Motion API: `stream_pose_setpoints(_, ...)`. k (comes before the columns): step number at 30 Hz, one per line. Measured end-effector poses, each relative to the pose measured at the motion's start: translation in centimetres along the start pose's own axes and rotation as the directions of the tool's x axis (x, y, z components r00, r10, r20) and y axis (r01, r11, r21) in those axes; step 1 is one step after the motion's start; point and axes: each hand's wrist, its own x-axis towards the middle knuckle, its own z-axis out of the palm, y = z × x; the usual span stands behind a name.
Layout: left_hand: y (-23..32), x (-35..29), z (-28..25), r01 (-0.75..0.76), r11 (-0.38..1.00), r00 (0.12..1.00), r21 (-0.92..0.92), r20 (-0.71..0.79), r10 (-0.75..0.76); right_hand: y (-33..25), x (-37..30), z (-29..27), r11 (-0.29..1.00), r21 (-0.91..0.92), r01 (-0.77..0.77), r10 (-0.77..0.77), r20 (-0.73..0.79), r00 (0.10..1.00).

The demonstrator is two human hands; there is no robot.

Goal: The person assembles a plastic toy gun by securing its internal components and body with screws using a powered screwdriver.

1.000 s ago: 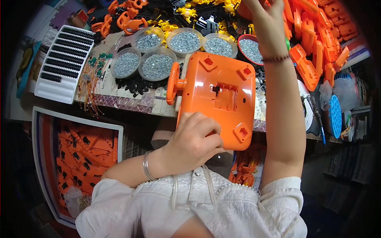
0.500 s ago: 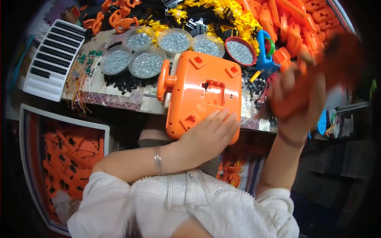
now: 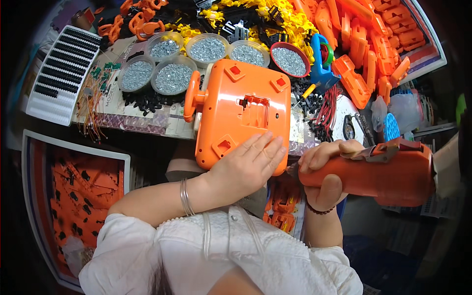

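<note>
Remotely, I see glossy orange rounded-square plastic housing (image 3: 226,115) across front edge of pale patterned table (image 3: 169,129). Looks light, stiff, slippery; I'd hold opposite side edges. Left hand (image 3: 243,167) rests flat on near side, fingers slightly spread. Right hand (image 3: 328,191) wraps fingers round rust-red elongated tool (image 3: 386,177), just beside. Beyond: red round plastic tub (image 3: 296,75).

Tubs (image 3: 172,59) behind casing (image 3: 230,124), tray (image 3: 49,109) left

the toy housing (image 3: 231,118) is glossy orange, the tool (image 3: 381,174) rust-red, the tray (image 3: 51,110) white with black rows.
</note>
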Motion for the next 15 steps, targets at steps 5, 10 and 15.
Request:
stream_pose_setpoints(5, -0.3, 0.4, -0.6, -0.003, 1.0, 1.0, 0.0, 0.007, 0.003, 0.3, -0.1, 0.2, 0.995, -0.062, 0.072, -0.071, 0.025, 0.997)
stream_pose_setpoints(10, -3.3, 1.6, -3.1, 0.136, 0.953, 0.985, -0.27, 0.139, -0.101, -1.0, 2.9, 0.1, 0.998, 0.002, -0.057, 0.057, -0.045, 0.997)
stream_pose_setpoints(15, -13.3, 3.7, -2.8, 0.486, 0.85, 0.863, -0.205, -0.043, -0.504, 2.2, 8.6, -1.5, 0.988, -0.132, 0.075, -0.094, -0.143, 0.985)
